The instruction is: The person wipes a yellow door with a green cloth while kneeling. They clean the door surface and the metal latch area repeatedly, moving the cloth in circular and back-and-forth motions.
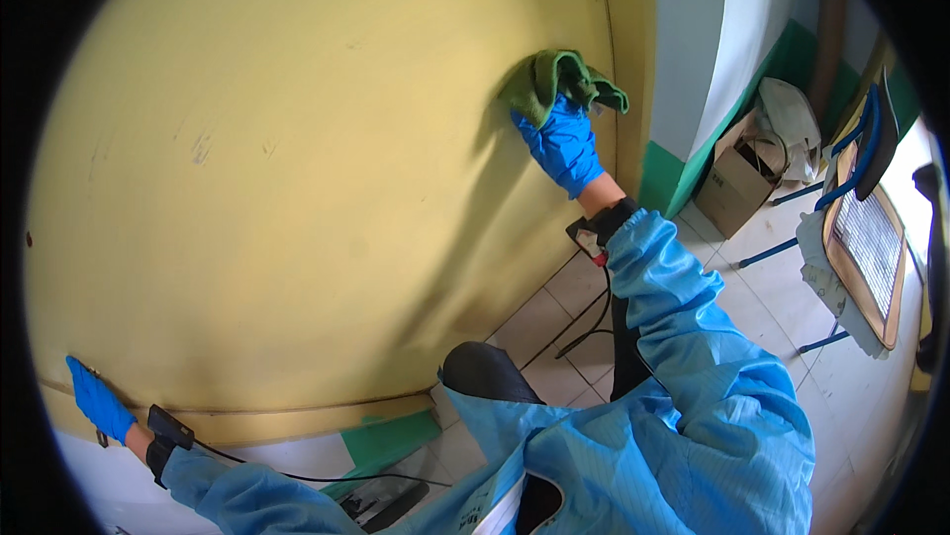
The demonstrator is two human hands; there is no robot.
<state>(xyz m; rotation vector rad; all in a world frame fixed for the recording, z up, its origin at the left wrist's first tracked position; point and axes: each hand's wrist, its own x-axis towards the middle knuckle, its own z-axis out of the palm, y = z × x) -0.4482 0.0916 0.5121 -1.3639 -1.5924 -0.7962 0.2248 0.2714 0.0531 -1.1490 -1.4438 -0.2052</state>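
A yellow door (pixel 297 186) with scuff marks fills most of the view. My right hand (pixel 560 145), in a blue glove, holds a bunched green cloth (pixel 549 82) against the door near its right-hand edge. At the lower left, my gloved left hand (pixel 102 401) is at the door's edge beside the yellow frame (pixel 297 427). A small metal fitting (pixel 102 438) shows just below that hand. Its fingers are seen edge-on, so whether they grip anything is hidden. Black devices with cables are strapped to both wrists.
Right of the door stands a white wall with a green base (pixel 663 175). A cardboard box (pixel 735 182) and a white plastic bag (pixel 790 127) sit on the tiled floor (pixel 764 297). A blue-framed chair (pixel 865 238) stands farther right. A black cable (pixel 334 477) trails from my left wrist.
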